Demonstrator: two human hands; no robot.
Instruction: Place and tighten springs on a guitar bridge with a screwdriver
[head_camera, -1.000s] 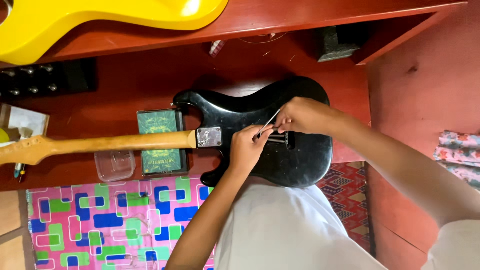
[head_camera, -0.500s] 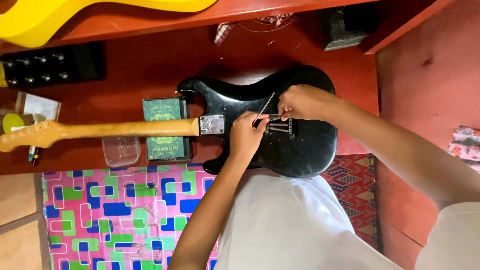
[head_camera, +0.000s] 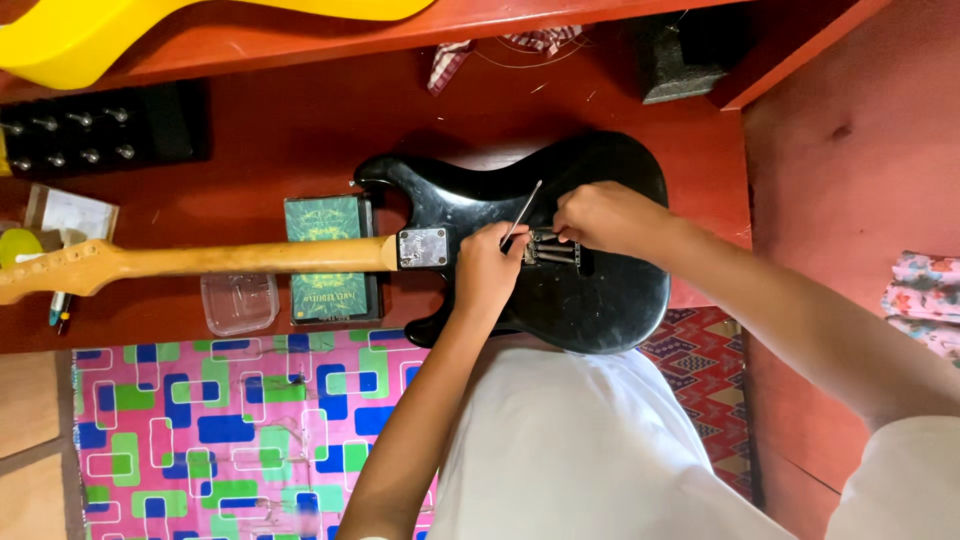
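1. Headstock and pale wooden neck (head_camera: 230, 258) are lying across the left half of the red table (head_camera: 300, 130), with the neck running rightward to a metal neck plate (head_camera: 423, 247) on the black guitar body (head_camera: 560, 250).
2. Beneath the neck, a clear plastic tray (head_camera: 238, 302) and a green booklet (head_camera: 325, 258) are lying side by side on the table; a black block with metal pegs (head_camera: 90, 135) is sitting further up, and a yellow guitar body (head_camera: 120, 30) is resting on the shelf above.
3. Below the table edge, a pink mat with green and blue shapes (head_camera: 230, 430) is covering the floor.
4. The black guitar is lying back-side up, its body right of the table's middle and against the person's white shirt (head_camera: 580, 450).
5. The left hand (head_camera: 487, 275) is curling over the body just right of the neck plate, its fingers closed around a thin metal tool (head_camera: 522, 213) that is slanting up and to the right.
6. The lower end of that tool is meeting the open spring cavity (head_camera: 555, 250), which is lying between the two hands.
7. The right hand (head_camera: 605, 215) is pressing on the cavity's right edge with fingers bent; whether it is pinching anything cannot be told.
8. Further up right, a dark box (head_camera: 690, 55) is sitting under the shelf.
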